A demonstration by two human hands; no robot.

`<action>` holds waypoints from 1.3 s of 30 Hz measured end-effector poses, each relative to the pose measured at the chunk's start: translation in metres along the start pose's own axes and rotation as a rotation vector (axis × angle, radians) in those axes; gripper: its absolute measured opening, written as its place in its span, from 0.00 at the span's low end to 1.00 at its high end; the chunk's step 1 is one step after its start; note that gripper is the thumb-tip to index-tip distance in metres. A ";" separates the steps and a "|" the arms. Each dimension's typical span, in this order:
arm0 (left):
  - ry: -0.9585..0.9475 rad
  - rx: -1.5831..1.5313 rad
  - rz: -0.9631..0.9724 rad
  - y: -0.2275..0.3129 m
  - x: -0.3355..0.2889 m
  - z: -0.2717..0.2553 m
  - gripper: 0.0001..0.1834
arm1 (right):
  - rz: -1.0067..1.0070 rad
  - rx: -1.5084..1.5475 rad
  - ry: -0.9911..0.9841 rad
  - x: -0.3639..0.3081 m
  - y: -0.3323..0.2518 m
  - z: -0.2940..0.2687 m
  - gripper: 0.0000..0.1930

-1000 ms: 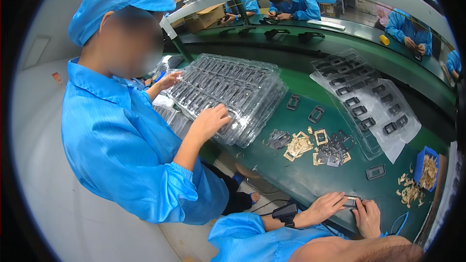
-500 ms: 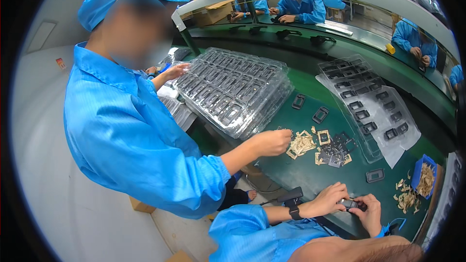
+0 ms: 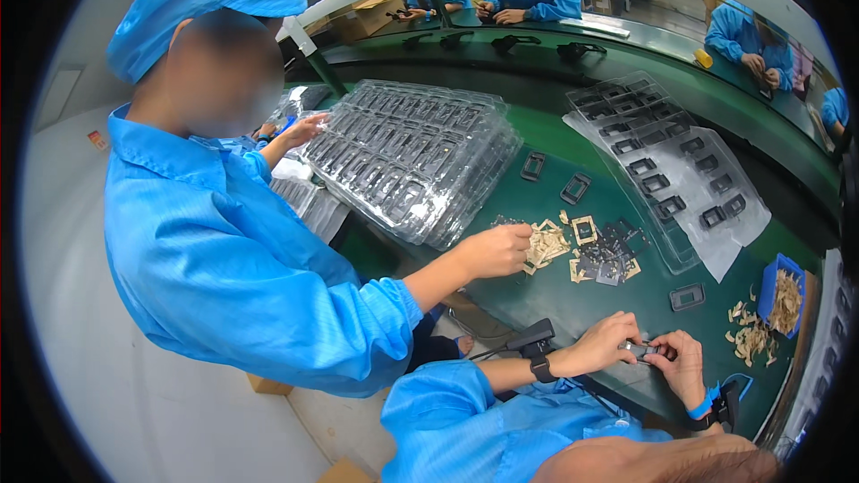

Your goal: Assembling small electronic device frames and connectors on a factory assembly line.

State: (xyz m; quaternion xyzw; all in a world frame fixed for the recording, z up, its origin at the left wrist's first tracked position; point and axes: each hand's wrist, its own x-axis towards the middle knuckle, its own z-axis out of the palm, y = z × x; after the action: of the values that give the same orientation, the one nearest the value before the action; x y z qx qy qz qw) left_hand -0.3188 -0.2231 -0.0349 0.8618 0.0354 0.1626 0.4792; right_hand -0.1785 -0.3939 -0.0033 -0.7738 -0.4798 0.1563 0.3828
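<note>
My left hand (image 3: 607,346) and my right hand (image 3: 678,363) come together low on the right, over the green work table (image 3: 573,322). Between their fingertips is a small dark grey housing (image 3: 639,350), gripped from both sides and partly hidden by the fingers. Just beyond them lies a black rectangular frame (image 3: 687,297) on the tabletop. Farther off are a heap of beige cut-out pieces (image 3: 544,248) and a heap of small black pieces (image 3: 612,255). Two more black frames (image 3: 574,188) rest behind these heaps.
A co-worker in blue (image 3: 242,241) stands at the left, one hand (image 3: 494,251) by the beige heap. Stacked clear trays (image 3: 403,152) hold dark frames. Another clear tray (image 3: 667,246) carries parts at the right. A blue bin (image 3: 766,293) holds beige scraps, with loose scraps (image 3: 752,344) beside it.
The view has shifted slightly. The housing looks tilted differently between my fingers, and my right wrist shows more. The co-worker's near hand stays by the beige heap.
</note>
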 end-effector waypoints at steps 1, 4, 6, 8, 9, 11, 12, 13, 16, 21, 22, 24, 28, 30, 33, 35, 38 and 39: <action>-0.007 -0.003 -0.002 -0.001 0.001 0.000 0.17 | 0.007 0.001 0.001 0.001 0.000 0.000 0.13; 0.002 -0.034 -0.018 -0.004 0.003 0.001 0.16 | -0.032 -0.032 -0.008 0.002 -0.004 0.000 0.15; 0.012 -0.037 -0.030 -0.004 0.004 0.002 0.15 | -0.049 -0.059 0.013 0.003 -0.008 0.002 0.16; 0.008 -0.038 -0.037 -0.003 0.006 0.001 0.15 | -0.028 -0.066 0.012 0.004 -0.004 0.004 0.17; 0.007 -0.034 -0.044 -0.002 0.007 0.001 0.15 | -0.013 -0.071 0.012 0.004 -0.003 0.005 0.18; -0.004 -0.035 -0.050 -0.006 0.010 0.002 0.15 | 0.026 -0.084 -0.004 0.008 -0.009 0.003 0.19; -0.011 -0.036 -0.056 -0.007 0.011 0.002 0.15 | 0.063 -0.099 -0.022 0.010 -0.012 0.002 0.20; -0.014 -0.036 -0.054 -0.008 0.011 0.002 0.15 | 0.064 -0.098 -0.020 0.012 -0.012 0.001 0.20; -0.016 -0.068 -0.058 -0.008 0.014 0.001 0.15 | 0.112 -0.132 -0.093 0.016 -0.012 -0.002 0.21; -0.054 -0.050 -0.070 -0.016 0.014 0.001 0.17 | 0.104 -0.162 -0.212 0.020 -0.008 -0.006 0.23; -0.059 -0.051 -0.063 -0.018 0.015 0.003 0.17 | 0.108 -0.164 -0.205 0.021 -0.007 -0.008 0.23; -0.063 -0.064 -0.054 -0.018 0.016 0.004 0.18 | 0.143 -0.143 -0.267 0.021 -0.006 -0.012 0.22; -0.097 -0.123 -0.060 -0.017 0.017 0.000 0.19 | 0.142 -0.091 -0.303 0.025 0.003 -0.014 0.21; -0.134 -0.159 -0.129 -0.017 0.018 -0.004 0.19 | 0.163 -0.051 -0.384 0.028 0.001 -0.016 0.22; -0.145 -0.158 -0.116 -0.019 0.018 -0.004 0.20 | 0.129 -0.066 -0.336 0.024 -0.003 -0.012 0.21; -0.116 -0.136 -0.111 -0.018 0.019 0.000 0.20 | 0.100 -0.139 -0.272 0.021 -0.008 -0.005 0.21; -0.093 -0.109 -0.136 -0.019 0.019 0.004 0.19 | 0.080 -0.205 -0.214 0.023 -0.010 -0.002 0.20; -0.093 -0.118 -0.126 -0.019 0.018 0.004 0.20 | 0.106 -0.197 -0.240 0.024 -0.009 -0.002 0.20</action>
State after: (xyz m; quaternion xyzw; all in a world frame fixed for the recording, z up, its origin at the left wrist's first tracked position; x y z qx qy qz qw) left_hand -0.2991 -0.2123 -0.0481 0.8347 0.0578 0.0938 0.5396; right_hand -0.1710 -0.3717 0.0079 -0.8076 -0.4937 0.2200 0.2361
